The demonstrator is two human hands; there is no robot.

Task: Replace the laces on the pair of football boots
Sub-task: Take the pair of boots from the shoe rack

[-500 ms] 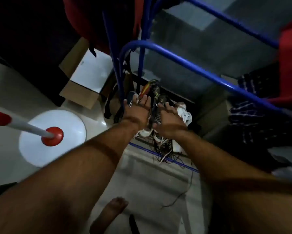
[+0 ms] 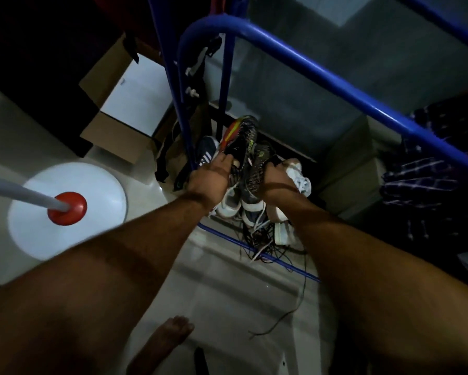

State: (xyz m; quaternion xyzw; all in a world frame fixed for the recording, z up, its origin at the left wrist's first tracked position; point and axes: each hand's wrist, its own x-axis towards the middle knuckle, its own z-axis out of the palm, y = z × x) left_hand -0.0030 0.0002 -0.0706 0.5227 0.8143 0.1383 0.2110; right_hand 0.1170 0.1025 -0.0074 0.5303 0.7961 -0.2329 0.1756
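Two dark football boots sit above a shoe pile under a blue rack. My left hand (image 2: pixel 212 174) grips the left boot (image 2: pixel 242 136), black with a red and yellow sole edge, toe pointing up. My right hand (image 2: pixel 277 175) grips the right boot (image 2: pixel 258 169), dark speckled knit with green lettering. The boots touch each other between my hands. Their laces are hidden in the dim light.
A blue metal rack (image 2: pixel 322 77) arches over the shoe pile: white trainers (image 2: pixel 228 203), a navy striped shoe (image 2: pixel 207 152) and tangled cords (image 2: pixel 259 239). A fan base (image 2: pixel 65 209) with red collar stands left, a cardboard box (image 2: pixel 113 123) behind. Checked cloth (image 2: pixel 427 180) hangs right. My bare foot (image 2: pixel 162 345) is below.
Both hands have closed round the boots and lifted them slightly from the pile; before, my fingers were spread over them. The camera has moved nearer.
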